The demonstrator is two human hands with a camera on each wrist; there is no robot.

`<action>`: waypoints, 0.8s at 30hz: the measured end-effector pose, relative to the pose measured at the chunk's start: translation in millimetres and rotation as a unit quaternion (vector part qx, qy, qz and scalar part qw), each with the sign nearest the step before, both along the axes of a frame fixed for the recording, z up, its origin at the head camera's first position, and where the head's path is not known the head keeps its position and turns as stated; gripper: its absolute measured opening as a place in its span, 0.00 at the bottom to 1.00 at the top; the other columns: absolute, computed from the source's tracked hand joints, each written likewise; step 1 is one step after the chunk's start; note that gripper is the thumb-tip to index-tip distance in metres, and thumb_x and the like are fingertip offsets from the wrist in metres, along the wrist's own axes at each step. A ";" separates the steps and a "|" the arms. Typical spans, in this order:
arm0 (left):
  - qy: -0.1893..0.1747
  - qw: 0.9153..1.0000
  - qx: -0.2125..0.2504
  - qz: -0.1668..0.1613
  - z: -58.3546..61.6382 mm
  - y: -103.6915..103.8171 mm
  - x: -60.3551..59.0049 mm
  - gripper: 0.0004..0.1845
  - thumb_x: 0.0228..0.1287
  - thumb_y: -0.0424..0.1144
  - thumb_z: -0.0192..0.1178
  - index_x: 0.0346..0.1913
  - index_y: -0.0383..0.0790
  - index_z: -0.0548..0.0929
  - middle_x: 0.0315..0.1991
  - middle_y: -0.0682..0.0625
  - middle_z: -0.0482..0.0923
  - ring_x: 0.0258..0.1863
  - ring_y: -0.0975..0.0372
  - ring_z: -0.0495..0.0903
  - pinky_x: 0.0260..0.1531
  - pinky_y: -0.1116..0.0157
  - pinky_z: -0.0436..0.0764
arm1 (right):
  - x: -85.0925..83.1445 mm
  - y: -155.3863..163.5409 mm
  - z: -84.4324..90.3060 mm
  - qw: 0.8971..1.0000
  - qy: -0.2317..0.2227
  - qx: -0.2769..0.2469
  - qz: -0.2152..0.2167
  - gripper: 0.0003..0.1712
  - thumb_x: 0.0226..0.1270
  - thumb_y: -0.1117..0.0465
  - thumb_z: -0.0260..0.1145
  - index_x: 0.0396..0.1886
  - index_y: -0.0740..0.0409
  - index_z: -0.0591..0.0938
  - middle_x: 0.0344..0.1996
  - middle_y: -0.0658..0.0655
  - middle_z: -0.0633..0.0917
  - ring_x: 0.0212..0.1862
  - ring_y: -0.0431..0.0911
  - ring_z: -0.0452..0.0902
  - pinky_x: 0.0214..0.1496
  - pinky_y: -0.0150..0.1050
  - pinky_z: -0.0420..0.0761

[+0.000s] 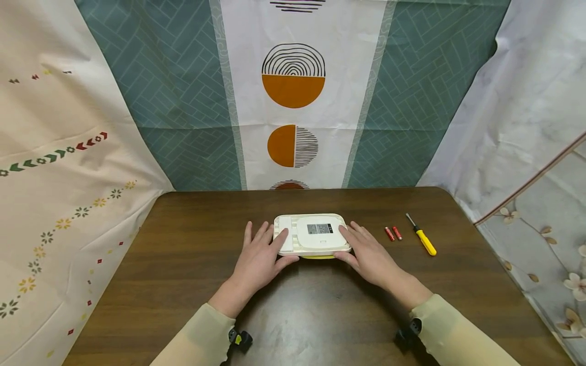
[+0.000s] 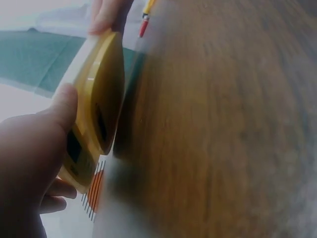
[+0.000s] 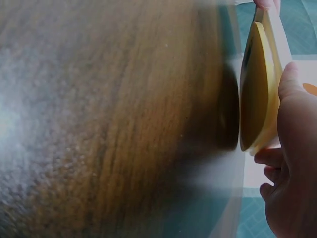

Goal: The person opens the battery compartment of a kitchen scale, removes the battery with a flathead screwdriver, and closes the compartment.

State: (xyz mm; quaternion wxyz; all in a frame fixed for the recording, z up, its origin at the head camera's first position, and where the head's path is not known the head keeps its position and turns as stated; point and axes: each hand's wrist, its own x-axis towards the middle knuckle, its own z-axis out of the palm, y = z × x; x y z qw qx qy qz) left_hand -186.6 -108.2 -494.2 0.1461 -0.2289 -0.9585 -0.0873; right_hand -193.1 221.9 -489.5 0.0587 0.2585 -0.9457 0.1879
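A flat device (image 1: 316, 235) lies white underside up, with a grey label, at the middle of the brown table (image 1: 320, 320). Its yellow face (image 2: 96, 114) points down and sits slightly off the wood. My left hand (image 1: 261, 256) grips its left end, fingers on top and thumb (image 2: 64, 106) at the near edge. My right hand (image 1: 368, 254) grips the right end the same way, its thumb (image 3: 290, 84) against the rim of the yellow face (image 3: 255, 89).
Two small red batteries (image 1: 393, 233) lie right of the device, and a yellow-handled screwdriver (image 1: 422, 240) lies beyond them. Patterned cloths hang behind the table and on both sides. The table's near half is bare wood.
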 end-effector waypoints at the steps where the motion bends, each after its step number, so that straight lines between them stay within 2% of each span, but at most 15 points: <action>1: -0.001 1.000 0.001 0.001 -0.1 0.1 0.0 0.43 0.76 0.72 0.60 0.81 0.47 0.78 0.74 0.32 0.77 0.80 0.39 0.69 0.81 0.31 0.47 | -0.3 0.0 0.3 1.000 -0.001 -0.003 -0.001 0.48 0.79 0.42 0.71 0.86 0.63 0.67 0.81 0.70 0.70 0.85 0.65 0.57 0.82 0.66 0.63; 10: 0.009 1.000 0.008 0.010 1.6 1.6 -1.4 0.40 0.75 0.73 0.60 0.78 0.51 0.81 0.72 0.34 0.80 0.79 0.39 0.70 0.81 0.30 0.48 | -0.7 0.2 6.0 1.000 -0.009 -0.019 -0.011 0.43 0.81 0.43 0.70 0.85 0.60 0.71 0.81 0.69 0.72 0.85 0.66 0.59 0.80 0.68 0.66; 16: 0.034 0.999 0.006 0.013 3.2 3.9 -2.1 0.37 0.74 0.73 0.61 0.75 0.55 0.84 0.71 0.37 0.81 0.77 0.37 0.72 0.79 0.28 0.50 | -2.5 1.2 8.5 0.999 -0.024 -0.019 -0.022 0.43 0.81 0.41 0.70 0.85 0.58 0.71 0.81 0.69 0.71 0.85 0.66 0.59 0.79 0.70 0.66; 21: 0.054 0.998 0.013 0.002 6.0 5.0 -3.0 0.35 0.75 0.71 0.62 0.73 0.55 0.86 0.72 0.40 0.81 0.77 0.40 0.73 0.81 0.30 0.45 | -4.0 2.2 11.4 0.999 -0.026 -0.028 -0.033 0.42 0.80 0.42 0.71 0.84 0.57 0.73 0.80 0.69 0.72 0.84 0.66 0.61 0.78 0.70 0.67; 24: 0.069 0.997 0.024 -0.018 7.7 5.2 -4.5 0.33 0.76 0.69 0.63 0.71 0.53 0.87 0.73 0.45 0.81 0.77 0.43 0.74 0.81 0.30 0.46 | -4.2 2.1 13.1 0.998 -0.023 -0.035 -0.036 0.40 0.80 0.43 0.71 0.82 0.57 0.75 0.79 0.70 0.74 0.83 0.67 0.63 0.77 0.71 0.68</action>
